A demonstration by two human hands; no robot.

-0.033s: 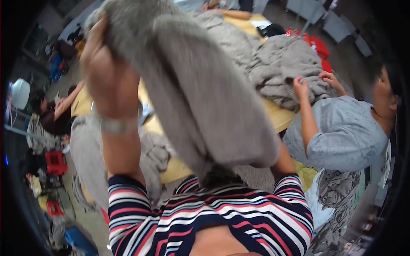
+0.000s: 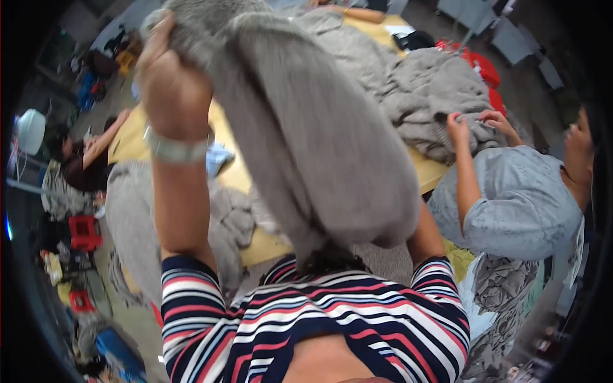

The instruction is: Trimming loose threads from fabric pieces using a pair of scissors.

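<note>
A grey-brown knitted garment point(image 2: 325, 134) hangs raised in front of me, with long folds running down it. My left hand point(image 2: 175, 96) grips its upper left part, the fingers closed round the fabric. A pale band circles that wrist. My right forearm point(image 2: 426, 233) goes up behind the lower right of the garment, which hides my right hand, so its hold cannot be seen. Below my left forearm, more of the same knit fabric point(image 2: 137, 207) lies over the edge of the pale wooden table point(image 2: 265, 251).
On the right, a person in a grey top point(image 2: 511, 198) handles a large heap of knitwear point(image 2: 434, 83) on the table. Another person point(image 2: 83, 156) sits at the far left. A red stool point(image 2: 85, 233) stands left; bundled knitwear point(image 2: 504, 281) lies at lower right.
My left hand appears slightly further right and is less blurred. The garment has shifted slightly right in view, still held up. The surroundings also shift a little.
</note>
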